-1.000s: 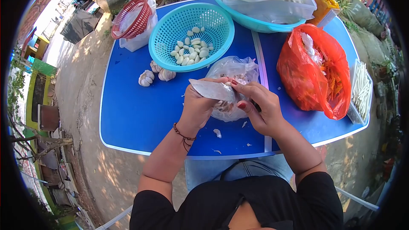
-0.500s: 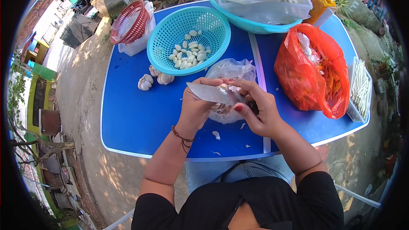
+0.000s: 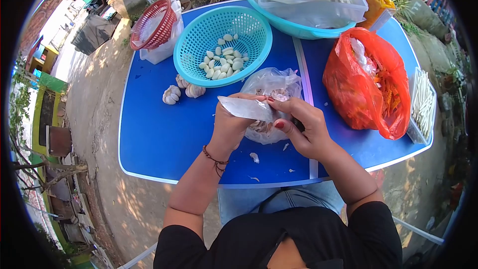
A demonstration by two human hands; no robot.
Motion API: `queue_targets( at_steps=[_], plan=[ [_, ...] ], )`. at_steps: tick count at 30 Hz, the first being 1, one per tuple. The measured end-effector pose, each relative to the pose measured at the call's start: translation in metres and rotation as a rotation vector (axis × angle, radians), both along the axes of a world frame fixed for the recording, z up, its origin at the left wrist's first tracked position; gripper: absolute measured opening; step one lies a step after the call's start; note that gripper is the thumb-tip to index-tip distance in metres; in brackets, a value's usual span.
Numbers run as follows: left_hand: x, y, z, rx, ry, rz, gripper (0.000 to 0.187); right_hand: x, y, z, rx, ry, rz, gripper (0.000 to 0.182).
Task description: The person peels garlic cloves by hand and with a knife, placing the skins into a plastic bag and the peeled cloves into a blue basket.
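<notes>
My right hand (image 3: 308, 122) is closed around the dark handle of a knife (image 3: 246, 108), its wide blade pointing left across my left fingers. Behind the blade, my left hand (image 3: 230, 122) is closed on a garlic clove (image 3: 261, 103), of which only a pale bit shows between the fingertips. Just beneath both hands lies a clear plastic bag (image 3: 274, 80) with garlic skins in it. Beyond my left hand, a turquoise colander (image 3: 196, 35) holds several peeled cloves (image 3: 224, 65). Several whole garlic bulbs (image 3: 172, 94) sit beside it on the blue table (image 3: 159, 144).
On the right stand an open red plastic bag (image 3: 343, 94) and a clear box of white sticks (image 3: 423, 102). At the back, a turquoise basin (image 3: 279, 20) carries a clear plastic container (image 3: 318, 7). A red basket (image 3: 167, 25) stands back left. Scraps of skin (image 3: 254, 157) lie near the front edge.
The right fingertips have shifted slightly at the clove, and less of the clove shows now. Both hands keep their hold, and the whole view has moved a little.
</notes>
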State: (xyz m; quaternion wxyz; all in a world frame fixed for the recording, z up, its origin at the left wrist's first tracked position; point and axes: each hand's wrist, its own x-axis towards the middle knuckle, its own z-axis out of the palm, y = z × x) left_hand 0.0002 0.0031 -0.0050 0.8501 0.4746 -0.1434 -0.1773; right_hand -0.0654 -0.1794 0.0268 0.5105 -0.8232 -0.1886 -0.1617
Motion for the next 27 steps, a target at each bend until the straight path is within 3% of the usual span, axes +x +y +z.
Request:
queue_targets(
  at_steps=[2, 5, 8, 11, 14, 17, 20, 27],
  plan=[
    [-0.001, 0.0, 0.002, -0.008, 0.008, -0.01, 0.027, 0.0, 0.001, -0.001, -0.012, -0.025, -0.015, 0.031],
    [-0.001, 0.001, 0.003, 0.007, -0.006, -0.054, 0.024, 0.002, 0.004, -0.005, 0.185, 0.003, 0.003, 0.029],
    [0.004, 0.001, 0.0, -0.017, -0.027, -0.1, 0.024, -0.001, -0.004, 0.0, 0.555, 0.432, 0.167, 0.029],
    [0.006, 0.001, 0.002, -0.051, -0.03, -0.084, 0.025, 0.002, -0.014, -0.003, 0.833, 0.6, 0.398, 0.032],
    [0.009, 0.005, 0.0, -0.098, 0.035, -0.123, 0.024, 0.003, -0.014, -0.008, 0.887, 0.591, 0.417, 0.033],
    [0.004, 0.003, 0.003, -0.088, 0.115, -0.063, 0.027, -0.002, -0.005, 0.01, 0.384, 0.263, 0.131, 0.033],
    [0.003, 0.002, 0.003, -0.095, 0.086, -0.087, 0.028, -0.002, 0.002, 0.006, 0.179, 0.042, 0.041, 0.035],
    [-0.001, 0.001, 0.001, -0.054, 0.024, -0.052, 0.027, -0.001, 0.002, 0.002, 0.025, -0.008, -0.003, 0.033]
  ],
)
